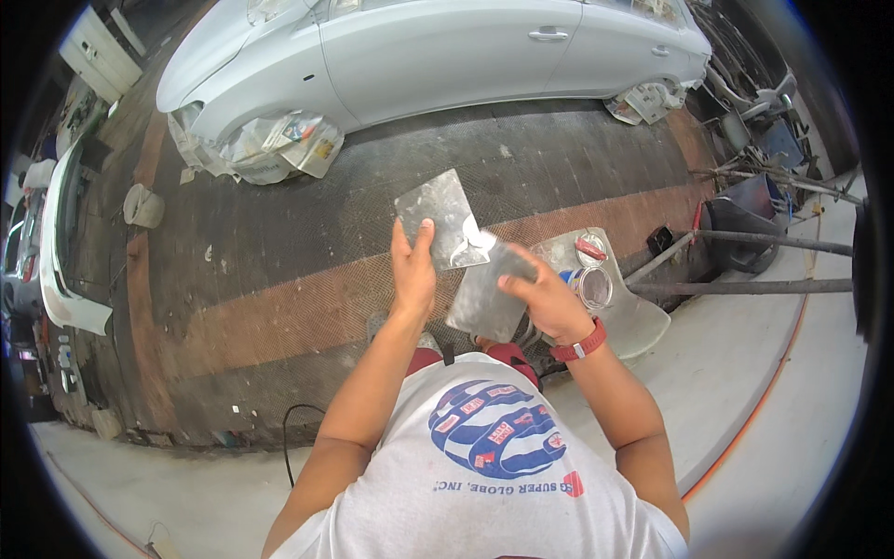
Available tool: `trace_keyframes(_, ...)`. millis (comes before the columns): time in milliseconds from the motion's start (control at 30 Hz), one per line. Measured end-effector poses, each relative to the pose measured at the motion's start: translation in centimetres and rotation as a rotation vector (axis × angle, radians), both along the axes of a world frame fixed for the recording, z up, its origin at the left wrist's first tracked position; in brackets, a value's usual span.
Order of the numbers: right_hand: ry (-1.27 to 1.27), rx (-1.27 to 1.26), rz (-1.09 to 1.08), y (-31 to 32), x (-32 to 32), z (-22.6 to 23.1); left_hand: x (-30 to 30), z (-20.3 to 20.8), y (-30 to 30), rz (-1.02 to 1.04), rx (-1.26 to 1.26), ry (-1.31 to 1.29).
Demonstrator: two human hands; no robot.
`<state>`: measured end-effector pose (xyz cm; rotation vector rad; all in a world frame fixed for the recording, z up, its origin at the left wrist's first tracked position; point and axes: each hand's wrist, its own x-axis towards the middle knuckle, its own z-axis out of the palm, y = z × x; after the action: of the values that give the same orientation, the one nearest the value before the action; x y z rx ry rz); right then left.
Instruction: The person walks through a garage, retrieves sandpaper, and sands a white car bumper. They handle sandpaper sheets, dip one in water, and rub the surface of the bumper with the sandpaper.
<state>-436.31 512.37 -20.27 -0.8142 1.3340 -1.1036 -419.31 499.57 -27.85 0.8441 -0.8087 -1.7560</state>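
Left hand (415, 268): clamped on a flat, grey, rectangular plate (428, 214), ahead of the torso.
Right hand (553, 300): clamped on a second flat, grey plate (490, 298).
Glossy white paste (477, 242): where the plates meet in view.

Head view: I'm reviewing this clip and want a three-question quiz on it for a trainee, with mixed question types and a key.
1. Multiple choice: which wrist wears the red wristband? A) left B) right
2. True or false: the left hand is empty.
3. Open: what covers the front wheel of the pale car?

Key
1. B; it is on the wrist of the right hand.
2. False; it holds a flat metal plate with white paste at one corner, while the other hand holds a second flat plate.
3. Newspaper, along with other wrapping.
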Motion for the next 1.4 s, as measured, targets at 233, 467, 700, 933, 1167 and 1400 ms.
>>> trace_keyframes(233,1.426,-0.405,-0.005,-1.1,-1.7,1.9,0.0,0.0,0.2,-0.276,-0.172,-0.219)
trace_keyframes(467,1.544,-0.359,0.364,0.5,-0.8,0.1,-0.7,-2.8,0.3,0.038,-0.034,-0.125)
trace_keyframes(700,1.002,-0.45,0.192,0.6,-1.3,-1.2,-3.2,-3.0,-0.8,-0.149,0.176,0.043)
trace_keyframes(933,0.889,-0.147,-0.098,1.4,-13.7,-10.8,-10.3,-2.3,0.1,-0.345,0.303,-0.029)
trace_keyframes(1167,-0.612,0.037,-0.692,0.0,-18.2,-19.1,-20.8,-5.3,2.2,-0.645,0.536,-0.192)
trace_keyframes(1400,-0.003,0.311,-0.921,3.4,-37.4,-34.7,-29.2,-8.0,1.3,-0.563,0.638,-0.466)
